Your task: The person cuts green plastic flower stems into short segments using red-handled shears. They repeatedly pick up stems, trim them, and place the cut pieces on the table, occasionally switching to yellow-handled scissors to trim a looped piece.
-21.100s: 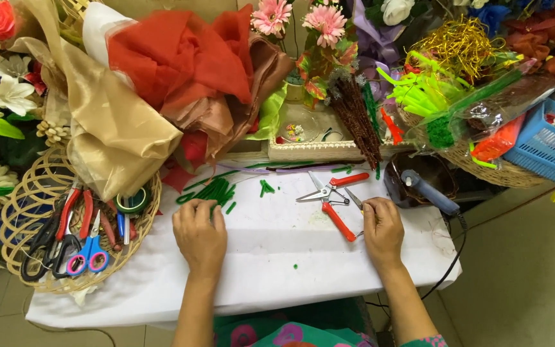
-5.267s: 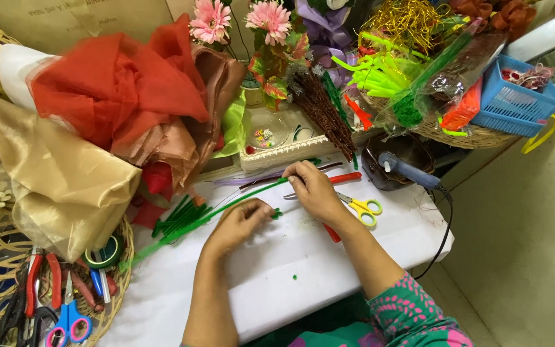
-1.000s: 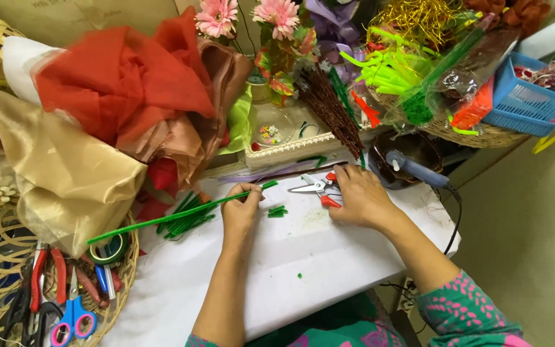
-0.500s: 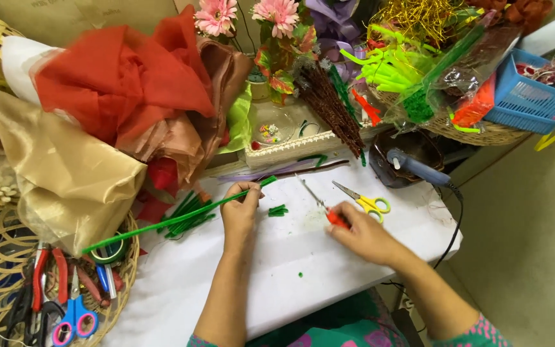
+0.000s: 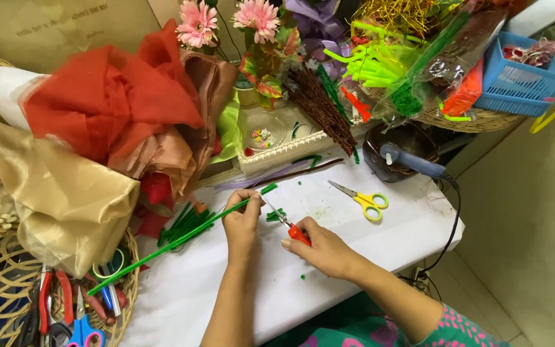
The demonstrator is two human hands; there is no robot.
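Observation:
My left hand (image 5: pixel 242 222) pinches a long green pipe cleaner (image 5: pixel 175 241) near its right end; the stem slants down to the left over the white table (image 5: pixel 367 247). My right hand (image 5: pixel 322 247) grips red-handled cutting pliers (image 5: pixel 288 225), their jaws pointing up-left at the pipe cleaner beside my left fingers. Small green cut pieces (image 5: pixel 276 215) lie just right of my left hand. Yellow-handled scissors (image 5: pixel 362 198) rest shut on the table, further right.
Red and gold fabrics (image 5: pixel 91 128) pile at the left. A wicker basket (image 5: pixel 65 308) of tools sits bottom left. Artificial flowers (image 5: pixel 258 16), a brown stem bundle (image 5: pixel 319 106), a glue gun (image 5: pixel 412 160) and a blue basket (image 5: pixel 525 71) line the back.
My right hand has picked up the red-handled pliers and brought them left to the pipe cleaner at my left hand. The yellow scissors stay on the table.

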